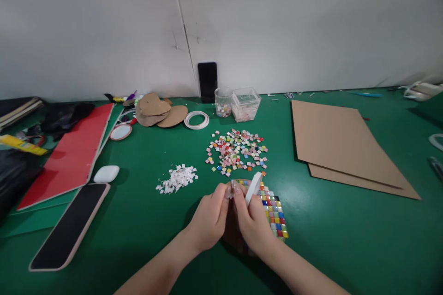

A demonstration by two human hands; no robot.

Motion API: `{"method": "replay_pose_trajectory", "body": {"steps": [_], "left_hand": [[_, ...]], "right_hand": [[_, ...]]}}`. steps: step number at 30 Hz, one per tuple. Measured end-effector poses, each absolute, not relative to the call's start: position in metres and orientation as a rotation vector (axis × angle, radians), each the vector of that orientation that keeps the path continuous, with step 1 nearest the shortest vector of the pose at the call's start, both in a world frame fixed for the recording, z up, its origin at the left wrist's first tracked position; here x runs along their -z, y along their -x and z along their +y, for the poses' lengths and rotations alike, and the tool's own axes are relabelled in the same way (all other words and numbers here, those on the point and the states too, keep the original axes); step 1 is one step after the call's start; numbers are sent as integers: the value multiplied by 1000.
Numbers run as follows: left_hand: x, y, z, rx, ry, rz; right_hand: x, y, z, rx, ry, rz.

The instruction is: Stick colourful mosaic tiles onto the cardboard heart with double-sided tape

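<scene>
My left hand [209, 217] and my right hand [255, 223] meet in front of me, thumbs and fingertips pinched together. Between the fingertips is a small pale piece [232, 183], too small and covered to tell its kind. A white band [254, 187], which looks like a tape roll seen edge-on, sticks up from my right hand. Beneath both hands lies a round board covered partly with colourful mosaic tiles [276, 215]; its left part is brown and mostly hidden. Just beyond are a heap of loose mosaic tiles [236, 150] and a pile of white paper squares [178, 178].
A white ring-shaped roll [196, 120], cardboard discs [149, 111], a clear cup [224, 103] and a clear box [245, 105] stand farther back. Cardboard sheets [341, 140] lie right. Leftward are a phone [71, 226], a white case [106, 174] and a red board [69, 156].
</scene>
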State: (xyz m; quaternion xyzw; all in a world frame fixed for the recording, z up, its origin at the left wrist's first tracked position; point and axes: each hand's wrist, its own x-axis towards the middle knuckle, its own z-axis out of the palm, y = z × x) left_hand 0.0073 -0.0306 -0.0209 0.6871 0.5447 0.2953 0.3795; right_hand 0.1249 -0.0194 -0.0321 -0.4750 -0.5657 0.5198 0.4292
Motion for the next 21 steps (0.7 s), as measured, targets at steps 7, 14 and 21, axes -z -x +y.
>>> {"method": "replay_pose_trajectory", "body": {"steps": [7, 14, 21], "left_hand": [[26, -7, -31, -756, -1733, 1461], [26, -8, -31, -775, -1703, 1446], [20, -10, -31, -816, -1604, 1405]], "right_hand": [[32, -126, -19, -1309, 1199, -1467], [33, -124, -18, -1188, 1171, -1514], [32, -126, -17, -1267, 1173, -1472]]}}
